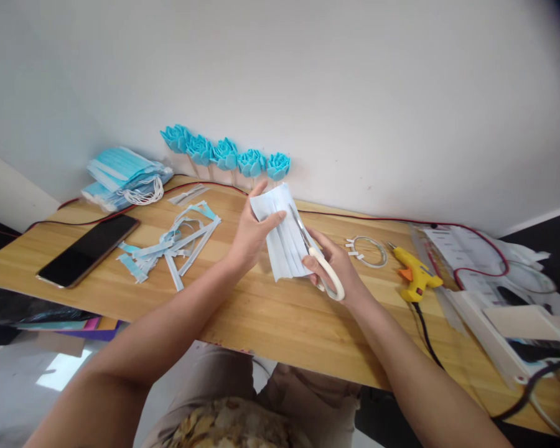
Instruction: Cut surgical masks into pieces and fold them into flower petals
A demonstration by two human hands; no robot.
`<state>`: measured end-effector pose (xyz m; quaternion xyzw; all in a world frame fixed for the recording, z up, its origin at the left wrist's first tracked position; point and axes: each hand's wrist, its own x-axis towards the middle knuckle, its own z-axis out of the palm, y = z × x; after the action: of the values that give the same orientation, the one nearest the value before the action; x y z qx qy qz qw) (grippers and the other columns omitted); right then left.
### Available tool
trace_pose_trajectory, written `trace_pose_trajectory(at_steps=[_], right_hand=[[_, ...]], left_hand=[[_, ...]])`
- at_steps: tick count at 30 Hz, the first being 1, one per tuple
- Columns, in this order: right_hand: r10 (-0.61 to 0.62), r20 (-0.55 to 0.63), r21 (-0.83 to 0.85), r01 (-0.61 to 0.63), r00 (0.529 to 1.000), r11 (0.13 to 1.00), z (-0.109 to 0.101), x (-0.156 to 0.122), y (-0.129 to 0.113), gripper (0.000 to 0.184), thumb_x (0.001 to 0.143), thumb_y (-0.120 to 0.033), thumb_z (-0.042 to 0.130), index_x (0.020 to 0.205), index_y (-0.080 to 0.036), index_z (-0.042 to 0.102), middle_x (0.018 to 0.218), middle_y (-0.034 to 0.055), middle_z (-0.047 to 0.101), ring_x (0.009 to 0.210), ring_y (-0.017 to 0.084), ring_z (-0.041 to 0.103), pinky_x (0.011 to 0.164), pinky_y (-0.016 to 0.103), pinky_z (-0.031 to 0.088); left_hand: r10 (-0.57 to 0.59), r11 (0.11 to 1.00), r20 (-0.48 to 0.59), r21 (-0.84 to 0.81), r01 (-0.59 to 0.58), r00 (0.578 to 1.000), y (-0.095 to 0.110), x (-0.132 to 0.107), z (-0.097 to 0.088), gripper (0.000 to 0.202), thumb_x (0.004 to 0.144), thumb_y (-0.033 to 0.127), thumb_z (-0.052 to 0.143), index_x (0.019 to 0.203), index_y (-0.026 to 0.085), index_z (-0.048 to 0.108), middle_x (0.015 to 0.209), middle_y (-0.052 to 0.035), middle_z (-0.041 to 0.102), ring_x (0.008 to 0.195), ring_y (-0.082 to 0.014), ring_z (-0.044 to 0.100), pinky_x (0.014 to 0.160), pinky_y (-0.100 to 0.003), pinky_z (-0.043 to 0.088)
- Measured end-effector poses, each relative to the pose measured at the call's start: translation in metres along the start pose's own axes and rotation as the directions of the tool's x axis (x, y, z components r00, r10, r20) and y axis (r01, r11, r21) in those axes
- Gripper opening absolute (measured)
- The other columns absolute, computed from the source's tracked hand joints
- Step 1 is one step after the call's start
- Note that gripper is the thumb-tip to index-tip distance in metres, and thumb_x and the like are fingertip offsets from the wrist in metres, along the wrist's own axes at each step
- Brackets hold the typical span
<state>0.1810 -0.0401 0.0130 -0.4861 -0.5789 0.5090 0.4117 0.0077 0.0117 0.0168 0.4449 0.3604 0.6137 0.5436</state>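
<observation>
Holding a thin, pale blue, cloth-like sheet point(282, 246) with long folds up over the middle of the brown wooden tabletop point(261, 323), between the back edge and the front edge. Pinching it by its left side with the left hand point(256, 229), with thumb on the front and fingers behind. Grasping a pair of cream-handled metal scissors point(324, 261) in the right hand point(338, 274), with blades over the right side of the sheet, pointing toward the back edge. Hard to tell about any cut there.

In a row at the back edge, left of the middle, against the white wall point(336, 93): five bright blue flowers point(226, 154) on thin sticks. Near the back left corner: a fat pile of blue face masks point(119, 169) with white stringy loops. Nearer the front edge on the left: a flat black phone point(88, 251), lying at a slant. Just right of it: a messy heap of white and light blue strips point(155, 250). Behind the heap, close to the back edge: a few thin, clear strips point(189, 195).

Toward the right edge: a bright yellow glue gun point(416, 274) with an orange trigger, and with a black cord point(429, 339) running toward the front edge. Just left of its tip: a round coil of thin, pale wire point(384, 254). Along the back edge: a long red and black cable point(368, 217).
</observation>
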Motion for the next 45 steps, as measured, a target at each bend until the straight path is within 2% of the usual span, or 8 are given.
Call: trace_pose_trajectory(at_steps=[4, 15, 23, 26, 30, 33, 41, 45], right_hand=[[0.007, -0.001, 0.002, -0.007, 1.000, 1.000, 0.0009, -0.0004, -0.0008, 0.081, 0.067, -0.048, 0.079, 0.139, -0.022, 0.050, 0.061, -0.0058, 0.054, 0.037, 0.007, 0.043, 0.032, 0.019, 0.034], [0.032, -0.012, 0.037, -0.032, 0.999, 0.999, 0.0026, -0.0002, -0.0023, 0.080, 0.066, -0.042, 0.080, 0.138, -0.022, 0.051, 0.063, -0.0058, 0.055, 0.037, 0.006, 0.043, 0.033, 0.019, 0.034], [0.036, -0.018, 0.039, -0.035, 0.999, 0.999, 0.0037, -0.0011, -0.0022, 0.080, 0.065, -0.044, 0.080, 0.137, -0.022, 0.052, 0.063, -0.0060, 0.054, 0.038, 0.005, 0.041, 0.033, 0.020, 0.033], [0.033, -0.014, 0.048, -0.032, 0.999, 0.998, 0.0034, -0.0012, -0.0011, 0.080, 0.066, -0.044, 0.079, 0.138, -0.022, 0.052, 0.063, -0.0059, 0.054, 0.037, 0.005, 0.041, 0.034, 0.019, 0.033], [0.020, 0.002, 0.046, -0.020, 1.000, 0.999, 0.0022, 0.0000, 0.0022, 0.079, 0.069, -0.045, 0.078, 0.139, -0.021, 0.050, 0.061, -0.0060, 0.053, 0.037, 0.005, 0.040, 0.034, 0.019, 0.032], [0.017, 0.002, 0.026, -0.017, 1.000, 1.000, 0.0012, 0.0010, 0.0039, 0.078, 0.070, -0.047, 0.077, 0.138, -0.020, 0.051, 0.062, -0.0052, 0.054, 0.038, 0.006, 0.041, 0.035, 0.020, 0.032], [-0.016, 0.110, -0.019, 0.018, 0.994, 1.000, -0.0037, 0.0004, 0.0051, 0.084, 0.074, -0.061, 0.070, 0.143, -0.022, 0.044, 0.076, -0.0010, 0.057, 0.048, 0.008, 0.046, 0.041, 0.022, 0.037], [-0.023, 0.126, -0.012, 0.024, 0.992, 1.000, -0.0050, 0.0010, 0.0067, 0.086, 0.074, -0.065, 0.068, 0.144, -0.023, 0.042, 0.073, -0.0024, 0.055, 0.048, 0.008, 0.045, 0.041, 0.021, 0.036]], left_hand=[[0.046, 0.999, -0.010, -0.019, -0.046, 0.999, -0.0012, 0.0003, -0.0004, 0.075, 0.069, 0.029, 0.077, 0.138, 0.026, 0.045, 0.120, -0.0063, 0.058, 0.106, -0.0215, 0.058, 0.093, -0.036, 0.049], [0.038, 0.999, -0.006, -0.018, -0.038, 0.999, 0.0001, -0.0007, 0.0000, 0.072, 0.071, 0.028, 0.075, 0.137, 0.026, 0.046, 0.119, -0.0058, 0.059, 0.104, -0.0207, 0.058, 0.091, -0.034, 0.049], [0.027, 0.999, -0.016, -0.034, -0.027, 1.000, -0.0003, -0.0007, 0.0001, 0.073, 0.070, 0.028, 0.076, 0.137, 0.026, 0.046, 0.120, -0.0059, 0.060, 0.105, -0.0212, 0.059, 0.091, -0.035, 0.050], [-0.014, 0.996, 0.005, -0.087, 0.014, 1.000, 0.0018, -0.0013, 0.0017, 0.068, 0.069, 0.029, 0.077, 0.131, 0.023, 0.051, 0.112, -0.0062, 0.063, 0.102, -0.0215, 0.060, 0.089, -0.035, 0.050], [-0.132, 0.981, 0.048, -0.137, 0.137, 0.990, 0.0040, -0.0013, 0.0035, 0.046, 0.069, 0.037, 0.078, 0.106, 0.015, 0.062, 0.095, -0.0075, 0.067, 0.087, -0.0210, 0.063, 0.079, -0.034, 0.052], [-0.197, 0.968, 0.030, -0.154, 0.199, 0.980, 0.0026, -0.0002, 0.0030, 0.040, 0.067, 0.041, 0.079, 0.093, 0.014, 0.062, 0.090, -0.0080, 0.068, 0.079, -0.0202, 0.063, 0.073, -0.033, 0.052], [-0.203, 0.963, 0.016, -0.179, 0.202, 0.979, -0.0007, 0.0003, 0.0018, 0.038, 0.065, 0.035, 0.080, 0.091, 0.014, 0.062, 0.085, -0.0053, 0.067, 0.074, -0.0171, 0.062, 0.071, -0.031, 0.051], [-0.193, 0.967, 0.032, -0.161, 0.196, 0.981, 0.0026, -0.0009, 0.0027, 0.039, 0.065, 0.035, 0.080, 0.092, 0.013, 0.062, 0.085, -0.0050, 0.067, 0.074, -0.0175, 0.062, 0.072, -0.031, 0.050]])
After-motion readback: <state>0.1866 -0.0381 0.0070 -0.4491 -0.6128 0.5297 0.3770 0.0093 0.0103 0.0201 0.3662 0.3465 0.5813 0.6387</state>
